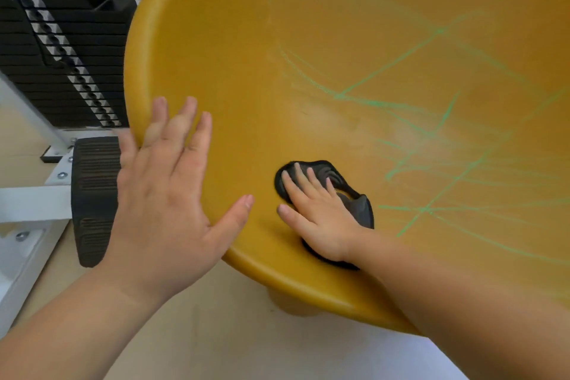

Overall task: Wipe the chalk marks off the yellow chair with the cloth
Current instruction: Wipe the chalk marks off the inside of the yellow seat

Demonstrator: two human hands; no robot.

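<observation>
The yellow chair point(240, 49) fills most of the view, its curved seat tilted toward me. Green chalk marks point(431, 133) cross the right half of the seat in several thin lines. A dark cloth point(330, 176) lies bunched on the seat near its front edge. My right hand point(317, 213) presses flat on the cloth with straight fingers. My left hand point(166, 194) rests spread over the chair's left rim, fingers straight, thumb on the seat.
A black weight stack point(61, 49) on a white metal frame point(30, 200) stands to the left of the chair. A black ribbed foot pad point(92, 194) sits just behind my left hand. Pale floor point(216, 333) lies below the seat.
</observation>
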